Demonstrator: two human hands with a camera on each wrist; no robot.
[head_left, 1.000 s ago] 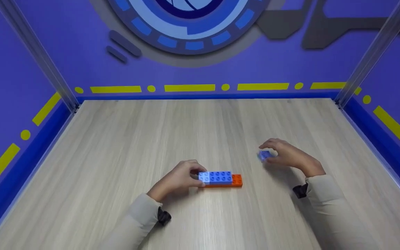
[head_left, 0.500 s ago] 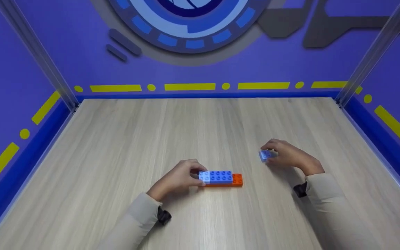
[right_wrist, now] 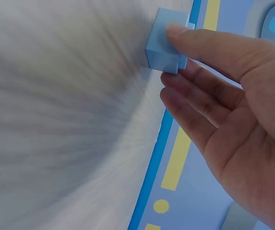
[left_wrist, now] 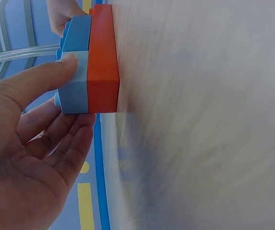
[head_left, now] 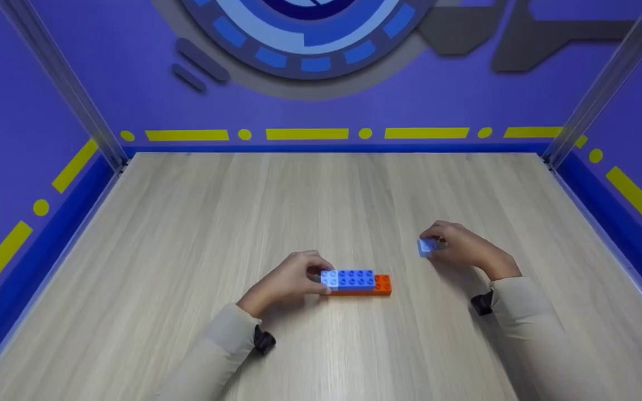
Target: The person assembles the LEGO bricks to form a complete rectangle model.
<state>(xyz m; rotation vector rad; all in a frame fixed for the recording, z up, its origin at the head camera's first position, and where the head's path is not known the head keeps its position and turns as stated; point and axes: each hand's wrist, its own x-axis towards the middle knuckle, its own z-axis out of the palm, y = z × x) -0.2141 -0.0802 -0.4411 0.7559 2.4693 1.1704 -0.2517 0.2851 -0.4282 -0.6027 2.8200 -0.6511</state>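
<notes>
My left hand point(head_left: 293, 278) pinches the left end of a brick stack on the table, thumb on the near side. A light blue brick point(left_wrist: 75, 81) and a blue brick point(head_left: 356, 280) sit side by side on top of a long orange brick point(head_left: 383, 284). The orange brick's right end shows bare studs. Farther right, my right hand point(head_left: 470, 250) pinches a separate small light blue brick point(right_wrist: 163, 40) between thumb and fingers. In the right wrist view its studs face toward the palm side, and it sits at or just above the table surface; which, I cannot tell.
A wood-grain table point(head_left: 276, 195) runs back to a blue-purple wall point(head_left: 103, 106) with yellow markings. Similar panels close off the left and right sides, with metal posts at the back corners.
My right hand's fingers have drawn in around the small light blue brick, which has turned slightly. My left hand keeps its hold on the stack. The head view has tilted slightly.
</notes>
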